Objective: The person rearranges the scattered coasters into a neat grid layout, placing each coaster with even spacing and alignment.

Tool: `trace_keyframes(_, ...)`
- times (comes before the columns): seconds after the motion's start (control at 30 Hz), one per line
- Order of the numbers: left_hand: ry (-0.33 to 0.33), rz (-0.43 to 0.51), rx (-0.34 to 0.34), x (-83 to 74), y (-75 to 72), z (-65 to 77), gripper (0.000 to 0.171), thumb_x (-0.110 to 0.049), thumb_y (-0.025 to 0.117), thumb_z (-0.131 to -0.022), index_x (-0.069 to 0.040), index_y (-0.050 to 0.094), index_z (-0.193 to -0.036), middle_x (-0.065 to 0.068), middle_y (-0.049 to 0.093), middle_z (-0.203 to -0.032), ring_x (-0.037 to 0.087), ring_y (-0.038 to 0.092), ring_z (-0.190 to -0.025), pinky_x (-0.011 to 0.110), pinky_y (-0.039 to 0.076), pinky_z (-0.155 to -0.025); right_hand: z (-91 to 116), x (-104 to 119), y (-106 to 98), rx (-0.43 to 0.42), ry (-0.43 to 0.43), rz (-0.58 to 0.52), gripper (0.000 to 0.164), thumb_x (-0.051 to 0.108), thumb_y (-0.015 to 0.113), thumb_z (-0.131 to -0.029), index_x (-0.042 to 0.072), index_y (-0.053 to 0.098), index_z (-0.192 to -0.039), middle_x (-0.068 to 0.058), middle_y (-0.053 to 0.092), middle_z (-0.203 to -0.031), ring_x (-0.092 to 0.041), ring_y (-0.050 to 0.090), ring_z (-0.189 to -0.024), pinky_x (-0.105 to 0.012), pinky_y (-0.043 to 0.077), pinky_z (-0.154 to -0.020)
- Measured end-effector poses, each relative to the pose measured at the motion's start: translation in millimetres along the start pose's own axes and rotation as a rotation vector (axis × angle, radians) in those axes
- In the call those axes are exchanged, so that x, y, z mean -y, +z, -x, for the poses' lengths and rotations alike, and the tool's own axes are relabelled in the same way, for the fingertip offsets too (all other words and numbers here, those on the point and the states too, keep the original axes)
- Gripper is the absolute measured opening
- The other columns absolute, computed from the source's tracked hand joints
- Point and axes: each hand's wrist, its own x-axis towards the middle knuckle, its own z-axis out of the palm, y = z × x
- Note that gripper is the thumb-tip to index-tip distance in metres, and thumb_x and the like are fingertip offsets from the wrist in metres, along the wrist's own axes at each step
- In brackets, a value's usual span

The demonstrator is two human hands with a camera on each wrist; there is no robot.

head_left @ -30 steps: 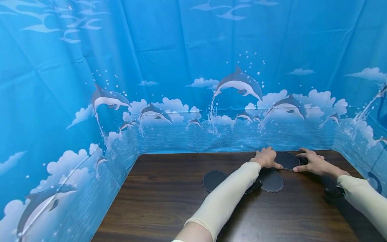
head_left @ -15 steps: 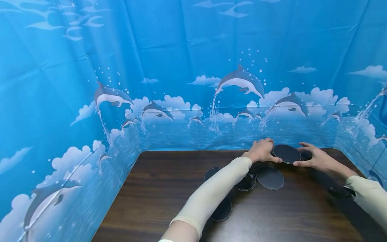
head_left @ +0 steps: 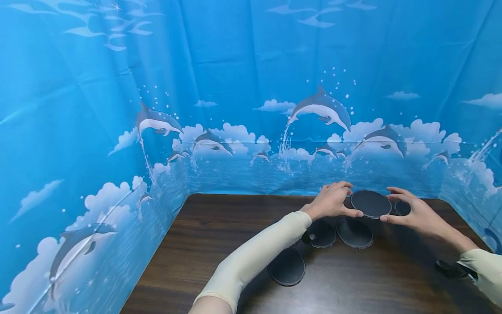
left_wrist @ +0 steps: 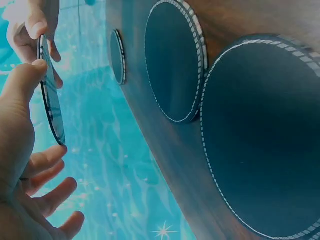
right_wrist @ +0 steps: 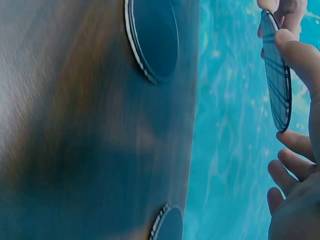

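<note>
Both hands hold one round black coaster [head_left: 371, 203] with a stitched rim above the far right of the table. My left hand [head_left: 331, 200] pinches its left side between thumb and fingertip, other fingers spread. On the opposite side, my right hand [head_left: 421, 213] grips the edge with thumb and fingertips. A plaid underside shows on the held coaster [right_wrist: 277, 75] in the right wrist view. Below the hands lie matching coasters: one near the middle [head_left: 354, 233], another touching or close beside it [head_left: 320, 234], and a nearer one [head_left: 286, 267].
Beyond the right hand's fingers another coaster [head_left: 402, 208] is partly visible. The left sleeve [head_left: 259, 257] covers most of one more coaster [head_left: 292, 245]. A dark wood table [head_left: 208, 244] meets a blue dolphin-print curtain [head_left: 235, 87] at its back and left edges.
The coaster between both hands has risen off the table. My left forearm has shifted left, uncovering the nearer coaster. The head view has turned slightly left.
</note>
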Motion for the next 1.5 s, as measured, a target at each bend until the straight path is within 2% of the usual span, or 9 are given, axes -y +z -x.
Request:
trace_keyframes(0.27, 0.038, -0.013, -0.037, 11.3, -7.3, 43.3, 0.073, -0.076, 0.065, -0.082, -0.024, 0.066, -0.133, -0.014, 0.043, -0.151, 0.005, 0.041, -0.136, 0.037, 0.03, -0.114, 13.5, 24.2, 26.1, -0.061, -0.058, -0.021, 0.08, 0.035, 0.089, -0.082, -0.003, 0.053, -0.142, -0.026, 0.033, -0.155, -0.058, 0.034, -0.132, -0.075, 0.037, -0.084)
trace_keyframes(0.4, 0.048, -0.012, -0.061, 15.9, -14.6, 62.4, 0.074, -0.076, 0.064, -0.083, -0.023, 0.066, -0.133, -0.013, 0.043, -0.152, 0.006, 0.04, -0.137, 0.038, 0.031, -0.113, 15.4, 39.3, 34.4, -0.1, -0.105, -0.044, 0.078, 0.032, 0.091, -0.079, -0.001, 0.056, -0.14, -0.023, 0.035, -0.155, -0.057, 0.034, -0.132, -0.076, 0.032, -0.086)
trace_keyframes(0.63, 0.077, -0.015, -0.121, 20.2, -20.1, 98.7, 0.075, -0.075, 0.066, -0.082, -0.018, 0.067, -0.131, -0.009, 0.048, -0.149, 0.01, 0.043, -0.136, 0.039, 0.032, -0.113, 24.1, 62.4, 51.9, -0.138, -0.165, -0.063, 0.074, 0.031, 0.094, -0.074, -0.001, 0.062, -0.131, -0.021, 0.039, -0.154, -0.057, 0.032, -0.134, -0.084, 0.014, -0.093)
trace_keyframes(0.73, 0.088, -0.025, -0.142, 20.3, -19.8, 113.1, 0.075, -0.076, 0.066, -0.082, -0.017, 0.069, -0.129, -0.007, 0.048, -0.148, 0.011, 0.043, -0.136, 0.04, 0.032, -0.113, 30.1, 69.2, 59.8, -0.146, -0.183, -0.058, 0.073, 0.032, 0.095, -0.072, -0.001, 0.063, -0.13, -0.019, 0.039, -0.153, -0.057, 0.033, -0.132, -0.083, 0.013, -0.093)
trace_keyframes(0.87, 0.086, -0.031, -0.15, 21.8, -15.9, 133.5, 0.074, -0.076, 0.067, -0.081, -0.017, 0.07, -0.126, -0.005, 0.048, -0.149, 0.012, 0.042, -0.136, 0.042, 0.033, -0.113, 37.5, 77.0, 72.5, -0.149, -0.209, -0.044, 0.073, 0.033, 0.096, -0.07, 0.0, 0.065, -0.126, -0.018, 0.042, -0.151, -0.056, 0.036, -0.13, -0.077, 0.02, -0.091)
trace_keyframes(1.13, 0.067, -0.066, -0.11, 27.4, -3.2, 168.5, 0.075, -0.081, 0.062, -0.08, -0.018, 0.071, -0.121, -0.006, 0.047, -0.148, 0.013, 0.044, -0.135, 0.044, 0.037, -0.109, 50.8, 89.1, 99.1, -0.111, -0.192, -0.01, 0.073, 0.044, 0.094, -0.071, 0.002, 0.068, -0.125, -0.018, 0.043, -0.15, -0.052, 0.036, -0.131, -0.073, 0.019, -0.093)
trace_keyframes(1.3, 0.044, -0.091, -0.07, 28.6, 0.2, 181.2, 0.074, -0.082, 0.062, -0.079, -0.019, 0.072, -0.117, -0.006, 0.047, -0.147, 0.012, 0.042, -0.136, 0.046, 0.037, -0.108, 53.8, 93.7, 111.3, -0.095, -0.209, 0.016, 0.073, 0.048, 0.093, -0.07, 0.002, 0.07, -0.121, -0.017, 0.043, -0.149, -0.05, 0.038, -0.13, -0.071, 0.019, -0.094)
trace_keyframes(1.5, 0.047, -0.19, -0.02, 28.3, 9.7, 195.3, 0.072, -0.084, 0.058, -0.079, -0.022, 0.073, -0.112, -0.004, 0.047, -0.148, 0.013, 0.042, -0.136, 0.045, 0.037, -0.108, 57.8, 97.9, 127.6, -0.066, -0.23, 0.053, 0.074, 0.055, 0.091, -0.069, 0.004, 0.071, -0.118, -0.017, 0.045, -0.146, -0.046, 0.041, -0.129, -0.067, 0.022, -0.091)
